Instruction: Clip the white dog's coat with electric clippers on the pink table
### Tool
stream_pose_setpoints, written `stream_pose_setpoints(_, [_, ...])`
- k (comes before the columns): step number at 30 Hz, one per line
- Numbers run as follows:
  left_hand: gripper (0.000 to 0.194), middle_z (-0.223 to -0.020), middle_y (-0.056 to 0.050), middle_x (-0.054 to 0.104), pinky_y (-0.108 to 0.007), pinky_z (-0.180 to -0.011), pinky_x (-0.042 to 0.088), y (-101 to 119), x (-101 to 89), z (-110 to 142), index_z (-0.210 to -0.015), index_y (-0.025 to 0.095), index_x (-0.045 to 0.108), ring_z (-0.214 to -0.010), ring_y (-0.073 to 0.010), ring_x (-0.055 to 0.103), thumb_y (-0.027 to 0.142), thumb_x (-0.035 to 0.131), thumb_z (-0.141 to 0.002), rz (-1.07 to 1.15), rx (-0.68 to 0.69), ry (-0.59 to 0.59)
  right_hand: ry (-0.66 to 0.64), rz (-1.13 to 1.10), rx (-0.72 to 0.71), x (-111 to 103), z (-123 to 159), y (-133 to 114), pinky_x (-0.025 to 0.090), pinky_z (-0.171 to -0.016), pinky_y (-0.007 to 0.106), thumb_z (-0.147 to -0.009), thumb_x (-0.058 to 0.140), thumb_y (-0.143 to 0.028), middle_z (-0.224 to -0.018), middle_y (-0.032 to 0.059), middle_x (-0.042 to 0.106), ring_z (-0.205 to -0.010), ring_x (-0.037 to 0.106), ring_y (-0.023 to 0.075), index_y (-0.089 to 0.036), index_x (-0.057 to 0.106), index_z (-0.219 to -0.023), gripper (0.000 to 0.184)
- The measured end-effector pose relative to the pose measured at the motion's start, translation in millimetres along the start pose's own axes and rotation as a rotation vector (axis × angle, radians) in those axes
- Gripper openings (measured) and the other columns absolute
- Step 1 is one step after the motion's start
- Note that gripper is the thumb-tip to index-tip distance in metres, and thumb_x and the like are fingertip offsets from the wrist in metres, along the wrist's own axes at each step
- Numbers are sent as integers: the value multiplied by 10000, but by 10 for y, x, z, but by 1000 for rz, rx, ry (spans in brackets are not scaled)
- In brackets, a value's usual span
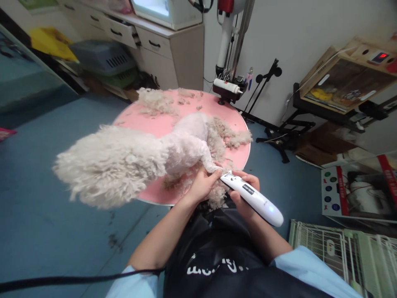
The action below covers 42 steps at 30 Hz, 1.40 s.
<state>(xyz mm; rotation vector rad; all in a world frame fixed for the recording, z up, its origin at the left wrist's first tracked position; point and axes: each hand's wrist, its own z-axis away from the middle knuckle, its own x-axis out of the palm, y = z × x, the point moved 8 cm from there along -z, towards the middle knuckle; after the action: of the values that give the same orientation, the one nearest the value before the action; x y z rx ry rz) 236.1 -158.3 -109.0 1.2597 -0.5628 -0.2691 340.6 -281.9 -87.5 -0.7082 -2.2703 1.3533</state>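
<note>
A white curly dog (pixel 124 159) stands on a round pink grooming table (pixel 161 124), its fluffy front half to the left and its clipped rear toward me. My left hand (pixel 201 184) is closed around the dog's hind paw at the table's near edge. My right hand (pixel 245 194) grips a white electric clipper (pixel 252 196) whose head points at that paw. Clumps of cut fur (pixel 155 99) lie across the table.
A grooming arm and a dryer stand (pixel 229 54) rise behind the table. White cabinets (pixel 158 45) and a pet carrier (pixel 102 58) sit at the back left. A black stand (pixel 279 132), boxes and a white wire cage (pixel 341 256) crowd the right. A black cable (pixel 62 281) crosses the lower left.
</note>
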Motion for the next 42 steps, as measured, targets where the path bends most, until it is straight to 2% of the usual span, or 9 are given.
stream_pose_setpoints(5, [408, -864, -26, 679, -291, -774, 496, -60, -23, -13, -953, 164, 628, -827, -180, 636, 477, 742, -716, 15, -11, 0, -73, 83, -29, 179, 146, 27, 523, -967, 526, -857, 638, -589, -1425, 146, 473, -1198, 606, 310, -281, 437, -1285, 564])
stream_pose_setpoints(8, [459, -884, -45, 699, -283, -701, 505, -68, -15, -16, -983, 157, 642, -772, -177, 639, 508, 747, -706, 41, -42, 0, -62, 153, -226, 256, 192, 4, 446, -1049, 604, -830, 625, -653, -1489, 149, 417, -1335, 492, 356, -292, 406, -1353, 671])
stream_pose_setpoints(12, [475, -791, -33, 697, -280, -688, 511, -9, -38, -22, -901, 148, 662, -730, -173, 633, 553, 753, -668, 33, -23, 36, -85, 216, -440, 317, 150, -25, 457, -1051, 588, -764, 708, -643, -1482, 135, 429, -1341, 484, 357, -289, 419, -1372, 761])
stream_pose_setpoints(17, [483, -673, -1, 640, -260, -576, 470, -18, -96, -8, -858, 147, 669, -612, -149, 570, 581, 742, -659, -40, -22, 50, -18, 154, -168, 58, -72, 24, 468, -1034, 563, -796, 604, -723, -1373, 142, 518, -1274, 549, 339, -265, 459, -1273, 678])
stream_pose_setpoints(20, [475, -665, 0, 634, -264, -569, 464, -44, -109, 7, -863, 150, 673, -603, -152, 567, 579, 735, -669, -61, -28, 39, 11, 74, -87, -101, -149, -34, 549, -891, 454, -803, 681, -615, -1134, 91, 649, -1060, 659, 266, -283, 458, -1152, 530])
stream_pose_setpoints(22, [455, -680, -10, 649, -271, -603, 475, -27, -111, 13, -841, 151, 676, -639, -165, 589, 571, 733, -676, -72, -9, 41, -77, 30, -99, -77, -174, -88, 561, -825, 405, -812, 724, -490, -1043, 64, 688, -964, 685, 237, -293, 444, -1085, 437])
stream_pose_setpoints(26, [448, -727, -26, 686, -295, -689, 504, 30, -106, 22, -796, 154, 674, -718, -191, 628, 580, 731, -668, -76, 18, 44, -206, 85, -177, 25, -162, -153, 556, -854, 417, -774, 762, -382, -1083, 91, 705, -988, 697, 248, -268, 480, -1000, 379])
stream_pose_setpoints(37, [429, -732, -46, 696, -306, -693, 520, 95, -102, 44, -771, 143, 686, -743, -212, 642, 563, 719, -688, -115, 28, 30, -285, 34, -159, 103, -133, -111, 547, -918, 468, -781, 766, -395, -1209, 137, 683, -1116, 680, 287, -264, 513, -1080, 413])
stream_pose_setpoints(42, [420, -720, -41, 691, -304, -691, 514, 71, -112, 32, -779, 143, 685, -735, -209, 634, 555, 712, -699, -126, 22, 42, -218, 62, -155, 57, -163, -137, 564, -882, 439, -781, 760, -366, -1171, 122, 692, -1081, 688, 274, -267, 513, -1075, 396])
